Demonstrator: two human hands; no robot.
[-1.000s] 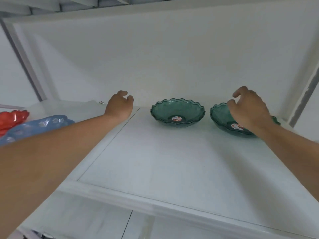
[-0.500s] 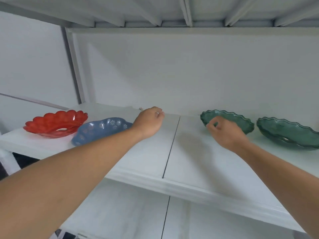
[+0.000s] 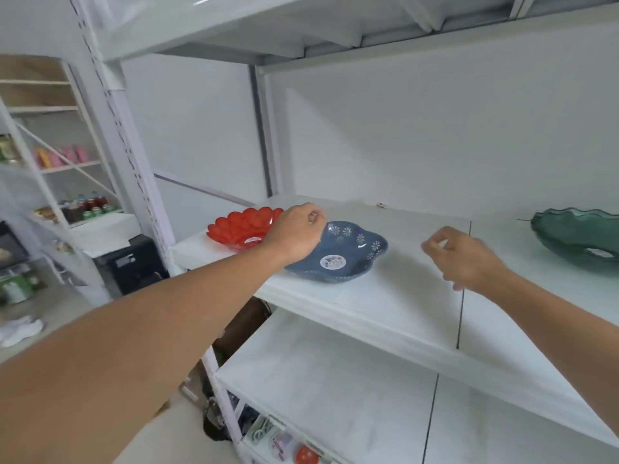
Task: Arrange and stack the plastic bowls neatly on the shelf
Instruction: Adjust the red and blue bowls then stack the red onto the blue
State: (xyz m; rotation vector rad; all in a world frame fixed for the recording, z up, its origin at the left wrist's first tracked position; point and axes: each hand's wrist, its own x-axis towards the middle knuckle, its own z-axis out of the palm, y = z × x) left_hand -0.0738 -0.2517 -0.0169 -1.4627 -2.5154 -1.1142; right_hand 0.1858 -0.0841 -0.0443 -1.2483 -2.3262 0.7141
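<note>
A blue bowl (image 3: 348, 254) with white flower marks and a round sticker sits on the white shelf (image 3: 395, 296). Behind it to the left is a red scalloped bowl (image 3: 239, 226), touching or nearly touching it. A green wavy-rimmed bowl (image 3: 579, 237) stands at the right edge of the view, cut off by the frame. My left hand (image 3: 296, 234) is curled over the blue bowl's left rim and hides it, so I cannot see a grip. My right hand (image 3: 464, 259) hovers over bare shelf between the blue and green bowls, fingers loosely bent and holding nothing.
A white upright post (image 3: 130, 155) stands left of the shelf. A lower shelf board (image 3: 335, 396) lies below. Another shelf (image 3: 301, 25) hangs overhead. A small object (image 3: 382, 205) lies at the back wall. Racks with bottles and packets (image 3: 83, 205) stand far left.
My view has swung left and both hands moved left with it. My left hand went from bare shelf to the blue bowl's rim. My right hand left the green bowl.
</note>
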